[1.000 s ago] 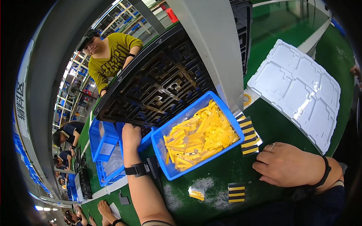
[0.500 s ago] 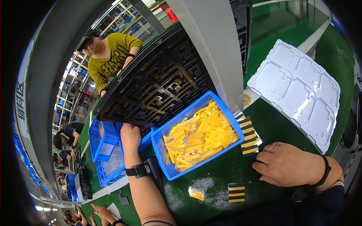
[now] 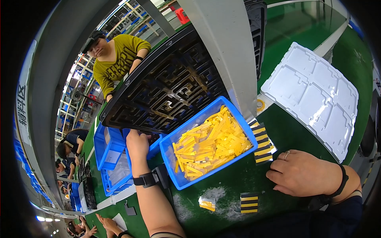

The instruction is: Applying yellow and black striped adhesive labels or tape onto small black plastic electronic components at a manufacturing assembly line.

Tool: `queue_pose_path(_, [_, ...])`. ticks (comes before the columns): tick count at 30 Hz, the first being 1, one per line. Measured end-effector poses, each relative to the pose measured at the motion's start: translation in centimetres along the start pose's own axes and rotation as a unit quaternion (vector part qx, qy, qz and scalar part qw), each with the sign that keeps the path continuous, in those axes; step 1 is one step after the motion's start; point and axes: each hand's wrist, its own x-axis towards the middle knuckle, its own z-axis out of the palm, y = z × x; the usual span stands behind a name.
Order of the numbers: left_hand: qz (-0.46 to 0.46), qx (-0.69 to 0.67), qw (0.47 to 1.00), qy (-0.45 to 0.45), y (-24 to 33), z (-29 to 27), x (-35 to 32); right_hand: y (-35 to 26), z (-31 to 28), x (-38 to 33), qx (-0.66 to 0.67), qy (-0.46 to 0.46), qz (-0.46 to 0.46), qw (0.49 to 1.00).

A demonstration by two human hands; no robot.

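Observation:
My left hand [image 3: 137, 143] reaches under the lower edge of a large black moulded tray [image 3: 170, 91], over a small blue bin [image 3: 154, 148] with dark contents. Its fingertips are hidden, so their grip does not show. Right of that arm stands a blue bin [image 3: 180, 183] heaped with yellow strips [image 3: 212, 141]. My right hand [image 3: 301, 172] rests on the green table, fingers curled in, with nothing seen in it. Close to its fingers lies a black-and-yellow striped sheet [image 3: 262, 143]. A smaller striped piece [image 3: 249, 202] and a clear scrap with yellow strips [image 3: 207, 204] lie nearer me.
A white moulded tray [image 3: 313, 95] lies at the right, and a grey post [image 3: 222, 47] rises behind the strip bin. More blue bins [image 3: 113, 148] stand at left. Across the bench is a person in a yellow-green top [image 3: 119, 57]; other people's hands [image 3: 109, 224] show at lower left.
My left hand shifts very slightly beneath the tray edge. My right hand and the bins stay put. Another person's hands at lower left move a little.

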Motion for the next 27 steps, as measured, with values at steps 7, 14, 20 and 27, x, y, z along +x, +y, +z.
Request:
queue_pose_path(7, [0.032, 0.049, 0.998, 0.035, 1.2, -0.4, -0.7, 0.0, 0.1, 0.0, -0.005, -0.005, 0.002, 1.000])
queue_pose_path(14, [0.052, 0.049, 0.997, -0.018, 1.0, -0.5, -0.3, 0.0, -0.1, 0.2, -0.001, -0.013, 0.003, 1.000])
queue_pose_path(20, [0.053, 0.075, 0.994, -0.060, 0.4, -0.2, 0.1, 0.1, 0.1, 0.3, -0.016, -0.014, 0.006, 1.000])
queue_pose_path(27, [0.066, 0.081, 0.991, -0.081, -0.5, 0.0, 0.4, 0.0, 0.1, 0.4, -0.009, -0.013, 0.009, 1.000])
